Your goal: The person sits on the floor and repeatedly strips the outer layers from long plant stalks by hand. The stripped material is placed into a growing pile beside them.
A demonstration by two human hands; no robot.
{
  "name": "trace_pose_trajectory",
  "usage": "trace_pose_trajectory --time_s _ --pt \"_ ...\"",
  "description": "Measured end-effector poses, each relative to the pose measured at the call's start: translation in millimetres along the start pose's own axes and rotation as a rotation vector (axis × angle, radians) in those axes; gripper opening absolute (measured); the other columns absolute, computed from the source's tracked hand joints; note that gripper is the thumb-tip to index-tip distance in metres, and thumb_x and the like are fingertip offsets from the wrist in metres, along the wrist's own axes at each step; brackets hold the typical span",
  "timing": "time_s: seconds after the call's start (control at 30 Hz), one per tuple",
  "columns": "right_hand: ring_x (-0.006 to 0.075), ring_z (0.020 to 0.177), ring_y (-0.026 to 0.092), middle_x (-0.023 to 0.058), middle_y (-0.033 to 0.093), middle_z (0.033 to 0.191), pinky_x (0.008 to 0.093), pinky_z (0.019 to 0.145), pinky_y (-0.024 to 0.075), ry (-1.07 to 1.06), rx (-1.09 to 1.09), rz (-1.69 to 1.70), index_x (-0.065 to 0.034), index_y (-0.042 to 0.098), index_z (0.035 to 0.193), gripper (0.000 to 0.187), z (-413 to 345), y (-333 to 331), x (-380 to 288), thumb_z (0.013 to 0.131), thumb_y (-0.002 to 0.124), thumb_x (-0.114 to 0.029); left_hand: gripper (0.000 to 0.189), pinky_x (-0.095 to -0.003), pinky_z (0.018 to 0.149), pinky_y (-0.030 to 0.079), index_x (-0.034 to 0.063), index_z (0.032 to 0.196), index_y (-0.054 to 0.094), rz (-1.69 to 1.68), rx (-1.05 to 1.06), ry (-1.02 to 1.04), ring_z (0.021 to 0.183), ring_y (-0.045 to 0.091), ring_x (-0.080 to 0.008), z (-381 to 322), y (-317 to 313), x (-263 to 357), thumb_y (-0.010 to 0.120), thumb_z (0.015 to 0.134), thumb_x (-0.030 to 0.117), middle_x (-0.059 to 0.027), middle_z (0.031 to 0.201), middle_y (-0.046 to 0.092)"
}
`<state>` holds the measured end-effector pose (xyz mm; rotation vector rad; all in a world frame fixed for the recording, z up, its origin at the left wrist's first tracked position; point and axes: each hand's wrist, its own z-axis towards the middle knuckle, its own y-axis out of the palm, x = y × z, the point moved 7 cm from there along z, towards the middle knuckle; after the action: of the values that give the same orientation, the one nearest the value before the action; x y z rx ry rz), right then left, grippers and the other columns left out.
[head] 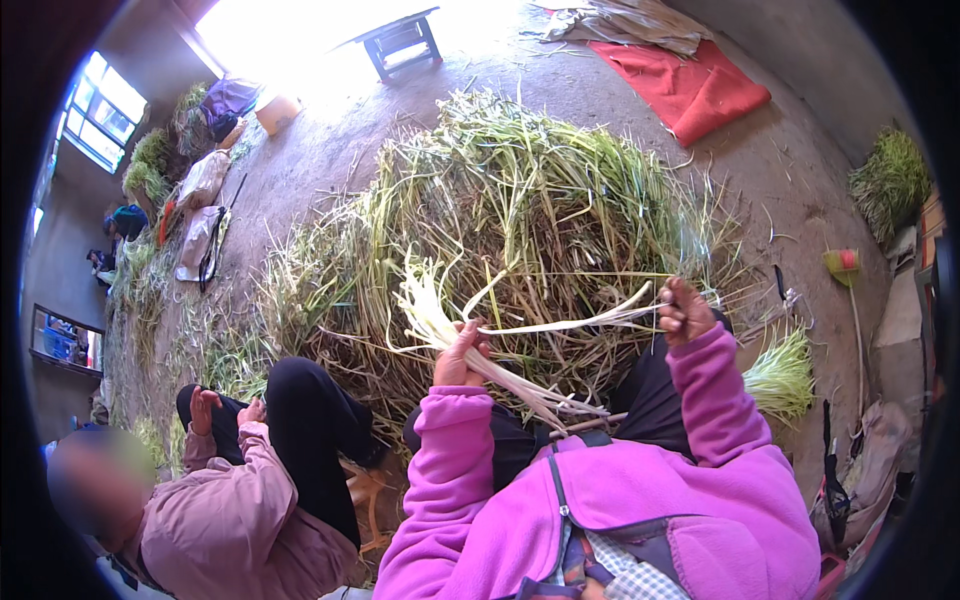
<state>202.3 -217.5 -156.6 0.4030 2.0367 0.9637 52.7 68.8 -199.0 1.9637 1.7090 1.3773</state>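
My left hand (463,356) is closed round a bundle of pale green-white plant stalks (431,304), whose white lower ends point down towards my lap. One long stalk (562,325) stretches from beside that hand towards the right. At its far end my right hand (684,311) is raised with curled fingers, by a thin strand; whether it pinches the strand cannot be told. A large heap of long green and dried stalks (525,187) lies on the floor just beyond my knees.
A co-worker (225,517) sits close at my left, hands raised. A sheaf of pale stalks (780,379) lies by my right knee. Farther off are a red cloth (682,86), a low dark stool (403,46), a bucket (277,111), a green-headed broom (841,264) and sacks (204,180).
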Motion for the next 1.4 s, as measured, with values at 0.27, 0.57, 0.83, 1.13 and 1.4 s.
trace_pose_trajectory --time_s 0.27,0.57,0.83,1.13,1.4 --pt "0.0034 0.038 0.029 -0.0019 0.044 0.061 0.0158 0.029 0.0248 -0.187 0.100 -0.330 -0.0107 0.052 0.086 0.020 -11 -53 -86 0.081 0.051 -0.030 0.016 -0.0161 0.045 0.044 0.0117 0.090 0.047 -0.172 0.025 -0.004 0.067 0.052 -0.0101 -10 -21 28 0.055 0.078 0.004 -0.0063 0.085 0.055" --pt "0.0084 0.046 0.044 0.0023 0.055 0.074 0.0224 0.038 0.0371 -0.230 0.554 -1.100 -0.0092 0.052 0.095 0.031 14 -123 -138 0.077 0.058 -0.033 0.013 -0.0176 0.044 0.041 0.0101 0.090 0.048 0.038 -0.195 -0.068 0.067 0.052 -0.0142 -58 -19 38 0.053 0.079 0.004 -0.0072 0.081 0.053" --pt "0.0295 0.093 0.050 0.0162 0.052 0.100 0.0346 0.081 0.0384 -0.203 0.170 -2.137 -0.0068 0.049 0.106 0.034 41 -9 -19 0.077 0.055 -0.023 0.020 -0.0196 0.044 0.040 0.0081 0.090 0.045 0.201 -0.150 0.008 0.063 0.055 -0.0169 -120 -27 45 0.057 0.075 0.002 -0.0103 0.078 0.055" --pt "0.0297 0.083 0.056 0.0095 0.058 0.095 0.0375 0.071 0.0461 -0.276 -0.336 -1.972 -0.0199 0.045 0.112 0.041 38 40 88 0.076 0.041 -0.002 0.036 -0.0248 0.052 0.045 0.0089 0.106 0.043 0.100 -0.097 -0.005 0.066 0.054 -0.0161 -142 -47 40 0.059 0.073 0.004 -0.0070 0.081 0.054" --pt "0.0266 0.073 0.059 0.0142 0.059 0.082 0.0316 0.064 0.0470 -0.362 -0.457 -1.692 -0.0081 0.056 0.096 0.019 26 50 112 0.079 0.052 -0.017 0.044 -0.0257 0.057 0.046 0.0066 0.116 0.039 0.045 -0.141 -0.058 0.068 0.051 -0.0146 -141 -48 37 0.057 0.076 0.008 -0.0037 0.079 0.052"
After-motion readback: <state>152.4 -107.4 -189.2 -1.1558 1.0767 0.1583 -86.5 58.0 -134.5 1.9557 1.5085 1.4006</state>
